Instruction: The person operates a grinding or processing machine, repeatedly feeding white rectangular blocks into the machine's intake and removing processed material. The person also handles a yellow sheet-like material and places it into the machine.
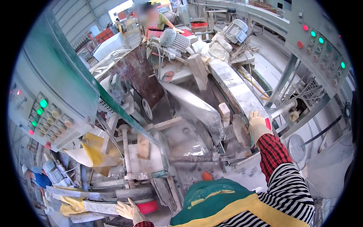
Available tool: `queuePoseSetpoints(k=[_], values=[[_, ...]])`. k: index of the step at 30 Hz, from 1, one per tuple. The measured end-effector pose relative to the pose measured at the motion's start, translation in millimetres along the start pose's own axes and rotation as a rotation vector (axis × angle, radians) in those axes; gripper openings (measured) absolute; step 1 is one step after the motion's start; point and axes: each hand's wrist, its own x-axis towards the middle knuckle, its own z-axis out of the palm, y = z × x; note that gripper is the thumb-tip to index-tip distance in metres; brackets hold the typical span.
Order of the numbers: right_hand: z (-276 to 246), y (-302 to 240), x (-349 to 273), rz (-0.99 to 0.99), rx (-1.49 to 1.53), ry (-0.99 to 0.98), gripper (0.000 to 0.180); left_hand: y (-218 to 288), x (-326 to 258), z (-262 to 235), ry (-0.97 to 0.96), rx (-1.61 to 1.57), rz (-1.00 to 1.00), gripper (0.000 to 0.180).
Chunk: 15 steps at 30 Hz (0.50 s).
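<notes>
My left hand [130, 211], in a cream glove, has its fingers spread at the end of a pale flat strip [101, 207]. Beside it are a red part [147, 206] and a thick grey roller [133, 193]. Over on the right, my right hand [259, 125], gloved alike, lies with fingers stretched on the near end of a long pale strip [235, 85]. A small red piece [268, 123] shows next to that hand, and a round, dusty disc [241, 131] stands to its left. Neither hand grips anything that I can see.
Control panels with lit buttons stand at left [47, 117] and right [321, 49]. A bent grey sheet [194, 108] hangs over a wet trough [189, 142]. Motors [236, 31] sit farther back. A co-worker [162, 22] leans over the far machinery; another person [39, 178] is at far left.
</notes>
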Motion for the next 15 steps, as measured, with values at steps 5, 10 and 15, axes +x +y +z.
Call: queuePoseSetpoints(k=[5,10,15], values=[[6.5,-11.6,-71.7,-0.187,0.321,0.446,0.077,-18.8,23.3,-20.8,-0.164,-0.302,-0.086,0.078],[87.2,4.7,-149.7,-0.211,0.449,0.582,0.08,-29.8,29.4,-19.2,-0.073,-0.284,-0.188,0.089],[184.2,46.9,-168.6,0.249,0.381,-0.597,0.07,-41.2,39.5,27.4,-0.062,-0.22,-0.245,0.084]])
